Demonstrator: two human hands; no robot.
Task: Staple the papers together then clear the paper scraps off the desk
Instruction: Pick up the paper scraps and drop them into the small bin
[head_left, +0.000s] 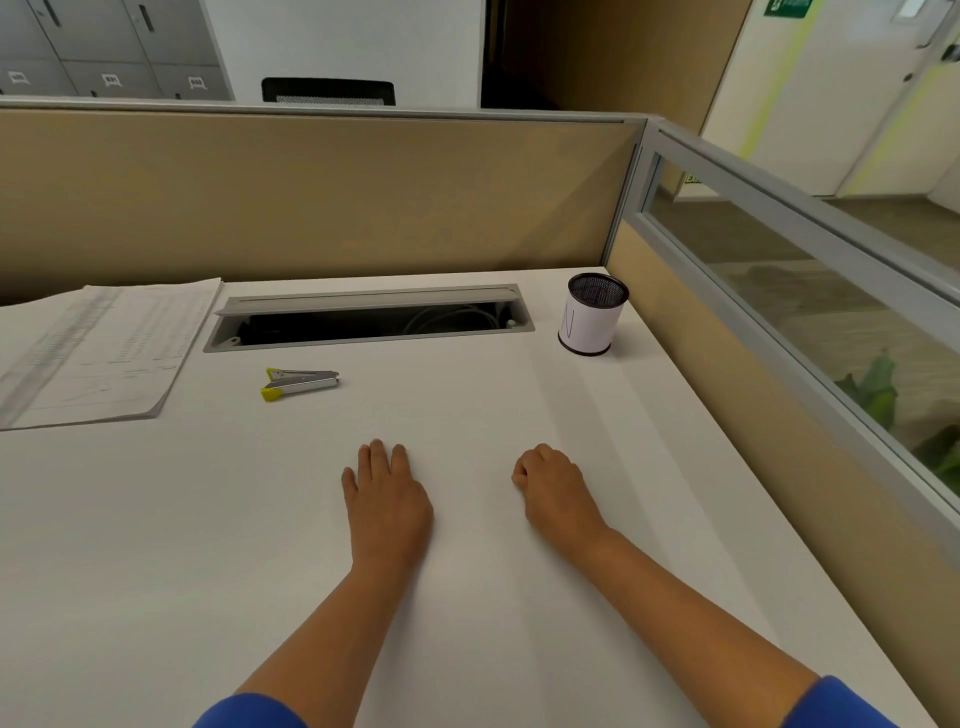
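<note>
Locker tags (111, 79) numbered, digits blurred; papers (98, 348) print illegible (green wall sign (787, 7) too).

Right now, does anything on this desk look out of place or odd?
Little stands out. The grey cable tray lid in the white desk stands open, showing cables inside. The yellow-and-silver stapler lies on its side beside the stack of printed papers. No paper scraps are visible.

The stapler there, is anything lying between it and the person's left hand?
Nothing visible does. Only bare desk lies between the left hand, resting flat, and the stapler farther back and to its left. The papers sit off to the left, out of that path.
</note>
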